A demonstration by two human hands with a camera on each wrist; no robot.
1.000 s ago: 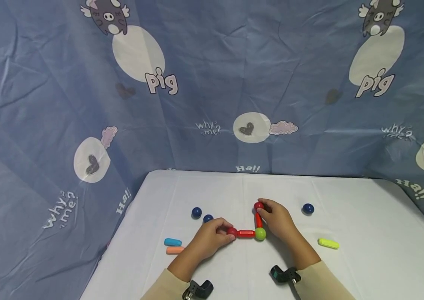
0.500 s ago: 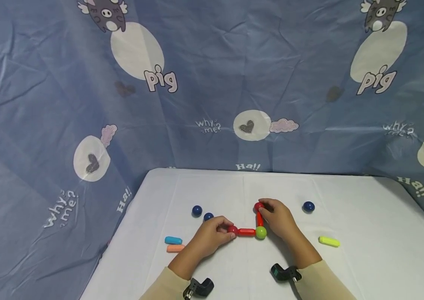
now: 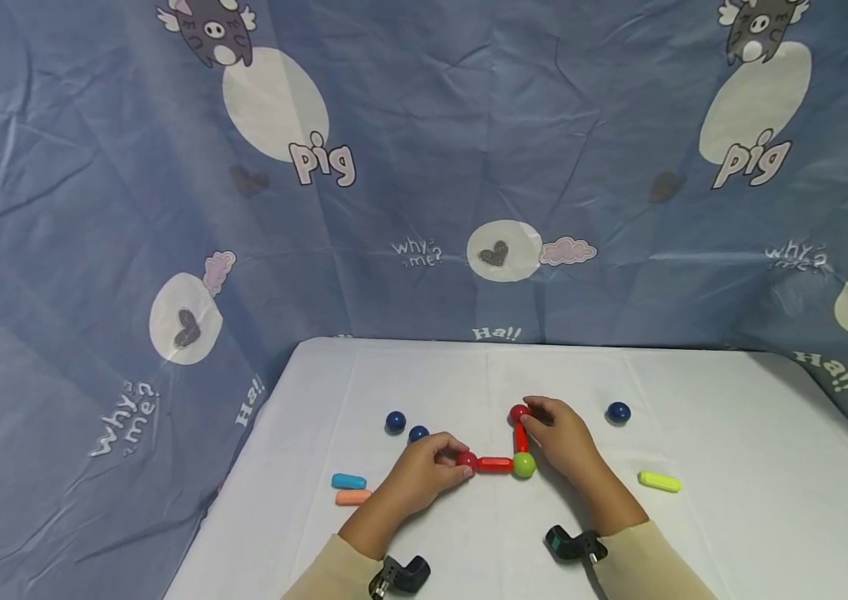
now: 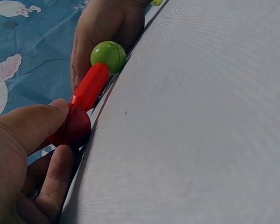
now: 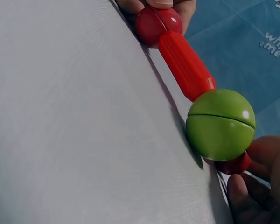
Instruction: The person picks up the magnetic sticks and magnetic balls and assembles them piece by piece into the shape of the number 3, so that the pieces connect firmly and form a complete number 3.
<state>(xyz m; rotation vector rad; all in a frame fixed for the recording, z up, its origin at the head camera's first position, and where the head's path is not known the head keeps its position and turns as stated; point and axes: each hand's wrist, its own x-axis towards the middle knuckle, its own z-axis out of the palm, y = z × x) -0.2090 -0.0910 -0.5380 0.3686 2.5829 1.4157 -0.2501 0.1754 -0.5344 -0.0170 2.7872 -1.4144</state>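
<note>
Red rods and balls form an L on the white table. At its corner sits a green ball (image 3: 524,465), joined to one red rod (image 3: 495,465) running left and another red rod (image 3: 520,437) running away from me. My left hand (image 3: 424,475) pinches the red ball (image 4: 74,126) on the left end between thumb and fingers. With my right hand (image 3: 562,437) I pinch the red ball (image 3: 519,413) at the far end. In the right wrist view the green ball (image 5: 220,125) hides most of that far rod.
Two blue balls (image 3: 395,422) lie beyond my left hand, and another blue ball (image 3: 619,412) is at the far right. A blue rod (image 3: 348,482) and an orange rod (image 3: 353,497) lie left of my left hand. Right of my right forearm is a yellow rod (image 3: 659,482).
</note>
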